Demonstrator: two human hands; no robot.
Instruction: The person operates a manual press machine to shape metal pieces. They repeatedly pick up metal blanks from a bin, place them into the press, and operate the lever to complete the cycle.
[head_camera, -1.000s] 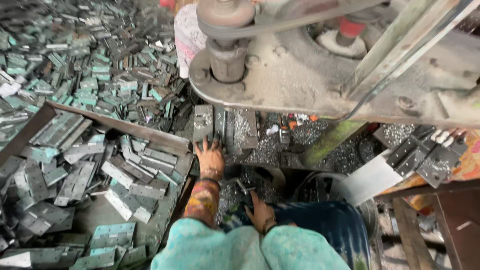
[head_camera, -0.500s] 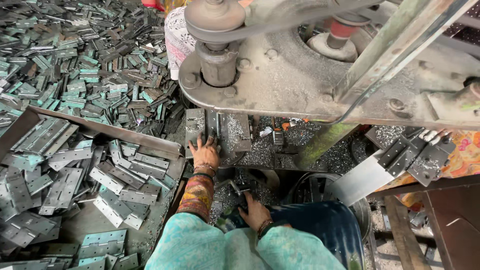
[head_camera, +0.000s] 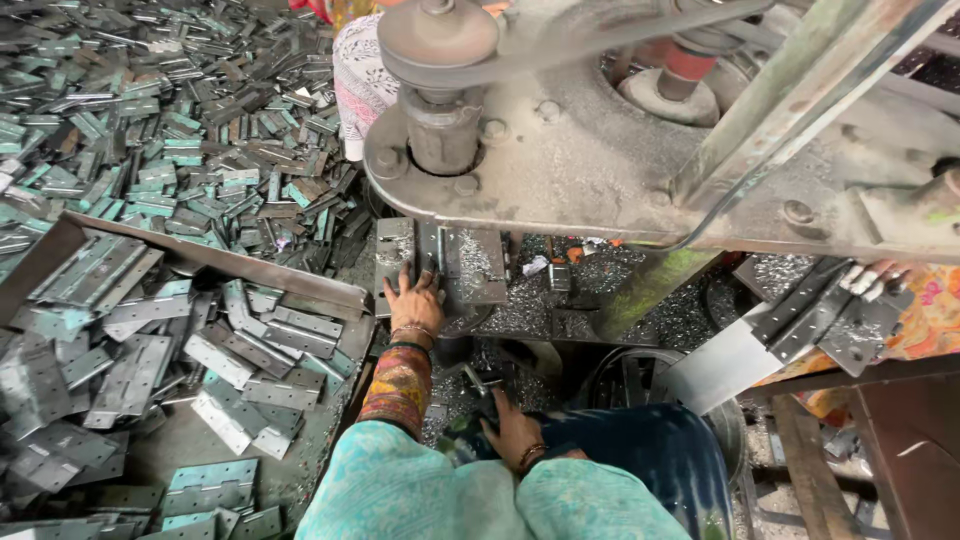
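My left hand (head_camera: 413, 299) lies flat, fingers spread, on a grey metal plate (head_camera: 392, 255) on the bed of a heavy grey press machine (head_camera: 600, 160). My right hand (head_camera: 510, 432) is low, by my lap, fingers curled over a small dark metal part (head_camera: 478, 382); whether it grips it is hard to tell. Both wrists wear bangles, the sleeves are patterned and teal.
A tray (head_camera: 240, 262) at left holds several flat hinge plates (head_camera: 140, 360). A large heap of similar plates (head_camera: 170, 130) covers the floor beyond. Metal chips (head_camera: 540, 305) litter the machine bed. Another person's hand (head_camera: 880, 275) holds hinges at right. A blue bucket (head_camera: 660, 460) sits below.
My left hand stayed on the plate at the press bed while the view moved closer and lower. My right hand shifted slightly near my lap.
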